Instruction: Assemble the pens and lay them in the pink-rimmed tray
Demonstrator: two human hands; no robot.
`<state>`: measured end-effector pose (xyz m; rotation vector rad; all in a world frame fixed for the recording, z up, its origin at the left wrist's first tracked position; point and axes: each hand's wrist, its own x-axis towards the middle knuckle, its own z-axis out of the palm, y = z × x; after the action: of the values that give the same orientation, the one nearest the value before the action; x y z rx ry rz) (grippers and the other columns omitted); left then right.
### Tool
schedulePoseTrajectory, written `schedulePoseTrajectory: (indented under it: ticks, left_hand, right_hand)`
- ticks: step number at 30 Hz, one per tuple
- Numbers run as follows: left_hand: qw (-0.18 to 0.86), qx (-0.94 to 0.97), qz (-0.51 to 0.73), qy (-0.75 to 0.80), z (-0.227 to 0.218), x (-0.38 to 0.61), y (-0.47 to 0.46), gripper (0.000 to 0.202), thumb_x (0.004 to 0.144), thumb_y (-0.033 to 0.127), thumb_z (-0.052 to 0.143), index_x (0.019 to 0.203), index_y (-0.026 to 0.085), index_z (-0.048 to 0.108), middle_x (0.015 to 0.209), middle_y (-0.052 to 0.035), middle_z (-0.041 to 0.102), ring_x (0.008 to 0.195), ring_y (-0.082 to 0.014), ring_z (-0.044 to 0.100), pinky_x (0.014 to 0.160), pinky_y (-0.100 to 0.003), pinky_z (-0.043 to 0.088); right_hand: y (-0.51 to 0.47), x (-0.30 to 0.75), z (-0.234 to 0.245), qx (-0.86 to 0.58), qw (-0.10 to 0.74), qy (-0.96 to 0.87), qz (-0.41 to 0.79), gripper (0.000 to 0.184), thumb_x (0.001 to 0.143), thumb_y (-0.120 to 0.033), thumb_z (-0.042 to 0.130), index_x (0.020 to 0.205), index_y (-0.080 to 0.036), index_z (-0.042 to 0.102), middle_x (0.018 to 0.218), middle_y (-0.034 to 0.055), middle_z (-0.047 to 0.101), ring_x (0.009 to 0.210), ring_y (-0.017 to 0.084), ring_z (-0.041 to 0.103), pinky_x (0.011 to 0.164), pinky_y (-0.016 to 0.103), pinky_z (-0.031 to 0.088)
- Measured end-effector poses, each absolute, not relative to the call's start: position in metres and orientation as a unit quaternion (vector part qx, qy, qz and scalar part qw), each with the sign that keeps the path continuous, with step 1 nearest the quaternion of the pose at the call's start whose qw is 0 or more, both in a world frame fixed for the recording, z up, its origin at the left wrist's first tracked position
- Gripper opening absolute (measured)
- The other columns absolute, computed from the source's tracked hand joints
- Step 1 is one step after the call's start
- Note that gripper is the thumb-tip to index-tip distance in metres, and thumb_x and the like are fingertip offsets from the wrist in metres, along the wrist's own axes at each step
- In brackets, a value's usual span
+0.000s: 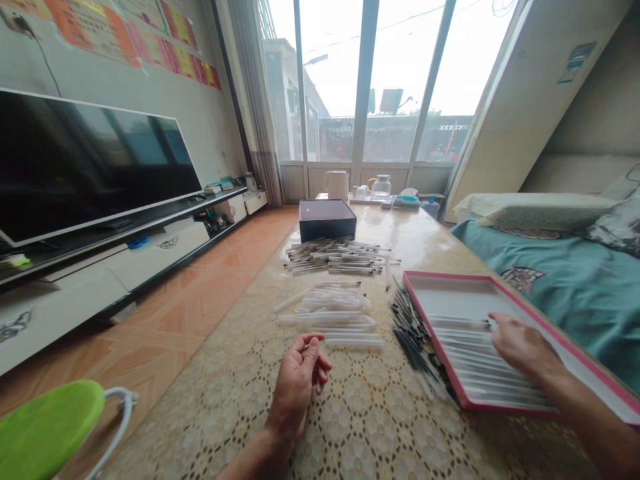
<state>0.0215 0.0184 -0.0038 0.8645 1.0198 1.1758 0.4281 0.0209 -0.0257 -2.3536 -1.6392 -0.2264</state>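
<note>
My left hand (299, 380) rests on the lace-patterned table (240, 400), fingers curled loosely with nothing visible in them, just below a heap of clear plastic pen tubes (327, 313). My right hand (520, 345) lies inside a pink-rimmed tray (425, 313), fingers bent down onto a row of finished white pens (480, 367). A pile of black refills (413, 327) lies along the tray's left edge. Another heap of pens (335, 259) sits farther back.
A dark blue box (326, 219) stands behind the far pens. A white kettle (337, 185) and a glass teapot (381, 187) are at the table's far end. A bed (550, 280) lies right, a TV (85, 167) left, a green stool (45, 427) near left.
</note>
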Motion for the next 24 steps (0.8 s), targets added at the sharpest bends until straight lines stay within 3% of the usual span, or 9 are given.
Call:
schedulePoseTrajectory:
  ticks: [6,9,12,14,16,19,24]
  left_hand:
    - [0.632,0.377,0.517,0.437,-0.006,0.021,0.019,0.034,0.076,0.043,0.057,0.095,0.015,0.052,0.054,0.0043,0.055,0.038,-0.0043,0.039,0.034,-0.014,0.027]
    - [0.632,0.376,0.516,0.439,-0.006,0.021,0.019,0.033,0.076,0.043,0.057,0.094,0.015,0.052,0.054,0.0044,0.055,0.038,-0.0042,0.040,0.034,-0.014,0.027]
    - [0.631,0.378,0.514,0.441,-0.007,0.021,0.019,0.032,0.077,0.041,0.057,0.094,0.015,0.052,0.055,0.0046,0.055,0.039,-0.0039,0.040,0.034,-0.014,0.027]
    - [0.629,0.379,0.513,0.444,-0.007,0.021,0.019,0.031,0.077,0.040,0.057,0.095,0.016,0.052,0.055,0.0046,0.055,0.039,-0.0039,0.040,0.034,-0.014,0.027]
    - [0.626,0.384,0.509,0.449,-0.007,0.021,0.018,0.030,0.076,0.038,0.059,0.094,0.016,0.053,0.055,0.0045,0.055,0.039,-0.0040,0.040,0.034,-0.014,0.027]
    - [0.619,0.400,0.500,0.454,-0.006,0.021,0.017,0.027,0.074,0.036,0.060,0.090,0.015,0.054,0.056,0.0037,0.056,0.040,-0.0047,0.043,0.034,-0.014,0.028]
    - [0.607,0.451,0.473,0.452,-0.005,0.021,0.015,0.025,0.073,0.035,0.062,0.084,0.015,0.055,0.058,0.0021,0.058,0.043,-0.0068,0.048,0.037,-0.016,0.035]
  right_hand:
    - [0.017,0.426,-0.027,-0.838,0.085,-0.535,-0.063,0.033,0.075,-0.013,0.039,0.098,-0.011,0.062,0.080,0.0152,0.067,0.068,0.024,0.064,0.060,0.031,0.044]
    - [0.018,0.418,-0.020,-0.840,0.083,-0.530,-0.079,0.034,0.076,-0.013,0.039,0.103,-0.010,0.060,0.090,0.0176,0.066,0.075,0.026,0.064,0.064,0.032,0.045]
    - [0.020,0.386,-0.003,-0.800,0.149,-0.570,-0.116,0.035,0.077,-0.014,0.040,0.107,-0.009,0.056,0.104,0.0183,0.061,0.092,0.026,0.059,0.077,0.033,0.044]
    - [0.024,0.349,0.009,-0.748,0.237,-0.614,-0.088,0.025,0.078,-0.016,0.042,0.096,-0.013,0.059,0.094,0.0122,0.063,0.086,0.022,0.060,0.078,0.031,0.044]
    - [0.027,0.304,0.018,-0.682,0.263,-0.683,0.002,0.015,0.079,-0.019,0.043,0.081,-0.019,0.058,0.080,0.0054,0.062,0.073,0.018,0.059,0.070,0.027,0.045]
    - [0.027,0.247,0.021,-0.598,0.241,-0.759,0.088,0.014,0.078,-0.015,0.042,0.075,-0.020,0.054,0.077,0.0023,0.058,0.072,0.016,0.056,0.067,0.026,0.043]
    - [0.021,0.217,0.010,-0.629,0.178,-0.753,0.073,0.009,0.075,-0.012,0.048,0.078,-0.020,0.052,0.086,0.0053,0.055,0.082,0.018,0.053,0.072,0.028,0.040]
